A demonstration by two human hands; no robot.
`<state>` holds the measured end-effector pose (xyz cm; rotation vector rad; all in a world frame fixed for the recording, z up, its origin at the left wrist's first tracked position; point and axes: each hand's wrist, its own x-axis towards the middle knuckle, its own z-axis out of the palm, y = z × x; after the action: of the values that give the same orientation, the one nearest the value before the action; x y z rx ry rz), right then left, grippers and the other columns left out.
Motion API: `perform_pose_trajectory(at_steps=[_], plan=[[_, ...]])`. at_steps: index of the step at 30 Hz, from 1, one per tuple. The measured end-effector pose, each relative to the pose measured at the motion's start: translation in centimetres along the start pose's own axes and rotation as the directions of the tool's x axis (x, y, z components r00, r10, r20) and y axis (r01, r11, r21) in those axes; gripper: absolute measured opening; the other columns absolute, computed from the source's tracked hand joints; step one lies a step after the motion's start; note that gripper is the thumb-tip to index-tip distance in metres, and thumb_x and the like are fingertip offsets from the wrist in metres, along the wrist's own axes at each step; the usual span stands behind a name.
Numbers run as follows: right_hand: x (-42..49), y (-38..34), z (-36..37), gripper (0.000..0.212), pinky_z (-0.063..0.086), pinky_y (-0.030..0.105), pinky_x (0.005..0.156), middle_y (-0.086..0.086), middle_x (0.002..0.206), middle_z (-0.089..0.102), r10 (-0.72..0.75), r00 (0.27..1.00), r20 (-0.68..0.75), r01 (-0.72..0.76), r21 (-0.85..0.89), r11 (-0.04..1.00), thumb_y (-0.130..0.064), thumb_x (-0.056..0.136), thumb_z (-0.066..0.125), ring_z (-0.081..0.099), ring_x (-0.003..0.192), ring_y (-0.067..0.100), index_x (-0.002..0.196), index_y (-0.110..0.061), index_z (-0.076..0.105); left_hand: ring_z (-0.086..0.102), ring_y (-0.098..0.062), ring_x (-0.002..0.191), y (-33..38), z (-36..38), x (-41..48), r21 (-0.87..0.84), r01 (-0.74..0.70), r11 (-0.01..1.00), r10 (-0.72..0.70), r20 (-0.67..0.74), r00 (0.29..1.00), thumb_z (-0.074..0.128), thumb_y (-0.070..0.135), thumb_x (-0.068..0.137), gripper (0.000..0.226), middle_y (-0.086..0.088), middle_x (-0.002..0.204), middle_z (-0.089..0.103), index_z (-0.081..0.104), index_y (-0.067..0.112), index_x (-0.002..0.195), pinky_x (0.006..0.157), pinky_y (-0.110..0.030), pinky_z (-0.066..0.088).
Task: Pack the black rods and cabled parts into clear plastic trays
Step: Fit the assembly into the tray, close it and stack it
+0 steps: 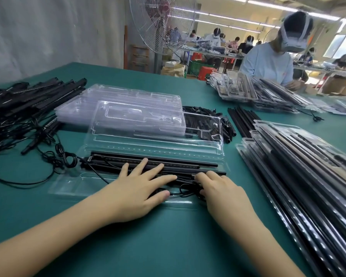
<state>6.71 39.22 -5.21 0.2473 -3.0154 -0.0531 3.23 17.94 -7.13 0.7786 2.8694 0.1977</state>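
Head view, Lead: Your black rods (178, 161) lie lengthwise in the open clear tray (72, 184), at 12 o'clock from your wrists, with its lid (148, 132) hinged up behind them. They look stiff and light to me. Press along the middle and they should seat without bending.

Checker: The thin cable (185, 189) is the floppy part. It loops at 3 o'clock of your left thumb and will likely spring out unless you take it by the coil and tuck it down.

Lead: Your left hand (140, 188) lies flat, fingers straight and spread, pressing on the rods.

Checker: Your right hand (218, 188), at 3 o'clock of the left, has bent fingers with their tips on the rods' right end. I cannot tell whether it pinches the cable. The tray plastic looks thin, so press gently.
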Motion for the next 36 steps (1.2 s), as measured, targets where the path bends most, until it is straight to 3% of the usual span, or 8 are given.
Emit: perform_pose_trajectory(at_steps=[7,11,17,24,29,31,33,36], plan=[[0.5,1.2,-0.2,0.010,0.035,0.027,0.061,-0.012,0.103,0.052,0.025,0.999,-0.034,-0.020,0.140,0.990,-0.034,0.095,0.049,0.051,0.090,0.014,0.096,-0.028,0.056,-0.005,-0.001,0.144,1.2,-0.6,0.4,0.087,-0.209,0.974,0.223,-0.216,0.951,0.023,0.045,0.100,0.051,0.025,0.155,0.000,0.000,0.048,0.146,0.116,-0.031,-0.002],[0.9,2.1,-0.3,0.011,0.036,0.024,0.069,-0.017,0.104,0.057,0.032,0.999,0.015,-0.035,0.267,0.963,-0.035,0.089,0.060,0.053,0.091,0.008,0.095,-0.031,0.068,-0.011,0.001,0.143,2.9,-0.3,0.9,0.169,-0.408,0.897,0.430,-0.120,0.895,0.019,0.042,0.101,0.053,0.019,0.156,-0.004,0.002,0.034,0.151,0.114,-0.025,-0.010],[0.6,4.7,-1.1,0.029,0.048,0.016,0.081,-0.026,0.109,0.062,-0.049,0.979,0.198,-0.101,0.682,0.724,-0.025,0.072,0.079,0.062,0.088,0.001,0.100,-0.031,0.072,0.003,-0.009,0.146,4.2,0.3,0.7,0.161,-0.425,0.891,0.443,-0.105,0.890,0.015,0.050,0.099,0.056,0.006,0.158,0.015,0.004,0.034,0.151,0.113,-0.022,-0.011],[0.5,6.1,-0.9,0.035,0.054,0.026,0.084,0.001,0.091,0.074,0.025,0.960,0.278,-0.245,0.797,0.552,0.000,0.071,0.075,0.069,0.085,0.007,0.094,-0.027,0.071,0.047,-0.021,0.129,5.5,-0.5,0.5,0.237,-0.392,0.889,0.440,-0.202,0.875,0.018,0.050,0.095,0.058,-0.004,0.136,0.055,0.053,0.023,0.133,0.109,-0.032,0.034],[0.6,5.8,-0.7,0.033,0.051,0.016,0.063,-0.002,0.091,0.072,0.059,0.970,0.238,-0.236,0.845,0.480,0.006,0.079,0.066,0.065,0.068,0.003,0.098,-0.021,0.068,0.057,-0.022,0.112,5.5,-0.5,0.9,0.303,-0.410,0.860,0.486,-0.246,0.839,0.027,0.052,0.094,0.054,-0.004,0.114,0.065,0.065,0.023,0.119,0.097,-0.029,0.046],[0.7,5.5,-0.6,0.034,0.048,0.014,0.060,-0.007,0.096,0.068,0.058,0.979,0.194,-0.194,0.812,0.551,0.000,0.079,0.069,0.062,0.064,0.000,0.102,-0.025,0.066,0.049,-0.023,0.121,5.0,-0.8,1.1,0.260,-0.438,0.860,0.498,-0.242,0.833,0.028,0.052,0.095,0.050,-0.006,0.122,0.058,0.063,0.029,0.123,0.106,-0.027,0.036],[0.7,5.3,-0.6,0.035,0.048,0.014,0.065,-0.009,0.098,0.066,0.039,0.984,0.173,-0.157,0.744,0.650,-0.006,0.079,0.071,0.058,0.066,-0.002,0.105,-0.029,0.065,0.023,-0.016,0.140,4.2,-0.9,1.5,0.190,-0.456,0.870,0.491,-0.237,0.838,0.027,0.054,0.096,0.047,-0.006,0.146,0.036,0.053,0.039,0.132,0.115,-0.019,0.005],[0.5,5.3,-0.7,0.038,0.047,0.012,0.073,-0.012,0.102,0.062,-0.019,0.985,0.172,-0.106,0.686,0.719,-0.012,0.080,0.071,0.057,0.073,-0.002,0.109,-0.034,0.064,-0.018,0.001,0.139,3.1,-0.4,2.2,0.102,-0.464,0.880,0.475,-0.160,0.866,0.028,0.055,0.097,0.042,0.004,0.160,-0.004,0.034,0.052,0.138,0.106,-0.012,-0.021]])
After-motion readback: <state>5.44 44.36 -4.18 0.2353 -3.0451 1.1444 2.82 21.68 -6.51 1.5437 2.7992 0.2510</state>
